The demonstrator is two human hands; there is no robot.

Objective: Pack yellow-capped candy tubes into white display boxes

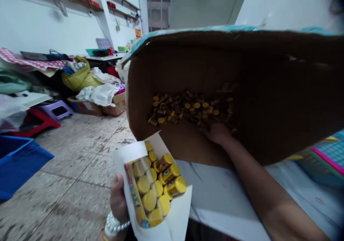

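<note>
My left hand (119, 199), with a white beaded bracelet at the wrist, grips a small printed box (135, 201) by its left side. The box's white flaps stand open, and a see-through window covers part of its front. Packed inside are several small jars with yellow lids (149, 199); a few on the right lie on their sides with printed labels showing. To the right, my right hand (216, 131) reaches into a large cardboard carton (172, 140) tipped toward me. Its fingers are at the edge of a pile of similar yellow-lidded jars (185, 108), dim and blurred in shadow.
The carton rests on a pale surface (215, 198). A blue bin (24, 165) stands on the stained floor at left, near a red stool (37, 121) and a purple stool (57, 109). Bags and cardboard boxes (114, 104) line the wall. A checked basket (328, 162) sits at right.
</note>
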